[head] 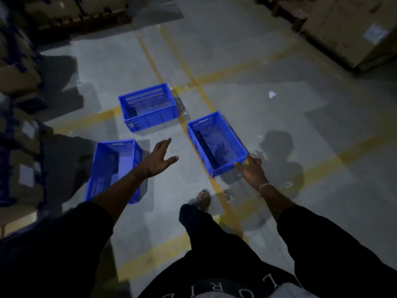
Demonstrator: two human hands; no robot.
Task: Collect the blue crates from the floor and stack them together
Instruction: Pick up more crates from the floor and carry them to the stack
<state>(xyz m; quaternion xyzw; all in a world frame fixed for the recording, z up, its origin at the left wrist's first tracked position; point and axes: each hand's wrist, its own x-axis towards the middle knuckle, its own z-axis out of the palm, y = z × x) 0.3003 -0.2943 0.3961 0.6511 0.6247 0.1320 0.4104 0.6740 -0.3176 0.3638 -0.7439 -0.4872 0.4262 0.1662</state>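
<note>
Three blue slotted plastic crates stand apart on the grey floor. One crate is farthest, at centre left. A second crate lies to the right of it, empty. The third crate is nearest, at the left, partly behind my left forearm. My left hand hovers open over bare floor between the crates, fingers spread, holding nothing. My right hand is at the near right corner of the right crate, fingers apart, touching or almost touching its rim.
Yellow painted lines cross the floor under the crates. Stacked cardboard boxes line the left side and a large carton sits at the top right. A scrap of white paper lies on the floor. My sandalled foot is forward.
</note>
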